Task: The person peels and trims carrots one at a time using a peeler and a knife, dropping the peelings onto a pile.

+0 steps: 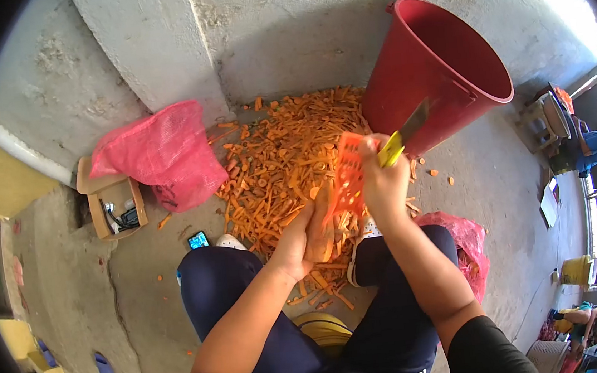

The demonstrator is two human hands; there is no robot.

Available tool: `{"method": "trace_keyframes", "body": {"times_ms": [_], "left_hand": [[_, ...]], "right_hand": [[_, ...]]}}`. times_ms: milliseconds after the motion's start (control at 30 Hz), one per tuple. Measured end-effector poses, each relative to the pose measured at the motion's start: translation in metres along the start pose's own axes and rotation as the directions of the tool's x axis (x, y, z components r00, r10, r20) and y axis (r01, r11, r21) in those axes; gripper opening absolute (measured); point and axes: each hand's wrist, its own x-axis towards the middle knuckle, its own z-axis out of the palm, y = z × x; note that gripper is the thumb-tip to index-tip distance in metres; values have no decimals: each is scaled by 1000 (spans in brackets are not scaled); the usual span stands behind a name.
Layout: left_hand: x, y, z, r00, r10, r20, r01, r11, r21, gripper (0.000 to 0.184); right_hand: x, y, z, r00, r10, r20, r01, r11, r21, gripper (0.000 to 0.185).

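In the middle of the view my left hand (297, 248) is wrapped round several carrot pieces (322, 231), above the carrot pile. My right hand (386, 178) grips a knife (408, 131) with a yellow handle, its blade pointing up and to the right. An orange slotted plastic basket (348, 176) is between the hands, against the fingers of my right hand and beside the carrots in my left. Below them a large heap of cut carrots (275, 163) spreads over the floor.
A tall red bin (403, 83) stands behind right. Pink sacks (159, 153) lie left and by my right knee. A cardboard box (129, 221), a phone (198, 240) and a blue slipper (107, 371) are on the left floor. Two people sit far right.
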Motion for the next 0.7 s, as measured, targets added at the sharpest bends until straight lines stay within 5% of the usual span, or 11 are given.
{"method": "trace_keyframes", "body": {"times_ms": [33,100,400,500,567,600,667,700], "left_hand": [[2,0,0,999,7,-48,-6,1000,7,37],[5,1,-1,990,18,-143,-15,1000,26,37],[2,-1,0,994,68,-84,-65,997,42,34],[-2,2,10,996,66,-62,-60,994,91,35],[-1,-2,-4,995,27,96,-42,986,160,35],[-1,-5,-9,984,3,176,-38,980,195,35],[-4,-13,-5,994,20,106,-48,962,268,36],[-5,-14,-2,997,30,71,-51,950,307,36]], "right_hand": [[-8,-1,2,985,-158,65,167,969,-181,17],[-21,-1,9,979,-153,137,174,972,-157,16],[-30,-4,13,953,-237,187,288,899,-330,17],[-20,-2,11,962,-233,142,272,865,-421,19],[10,10,4,954,-301,7,259,809,-527,19],[28,4,0,980,-155,-125,89,903,-421,20],[61,12,-17,919,-282,-276,142,889,-435,22],[70,9,-25,930,-220,-294,85,908,-409,22]]}}
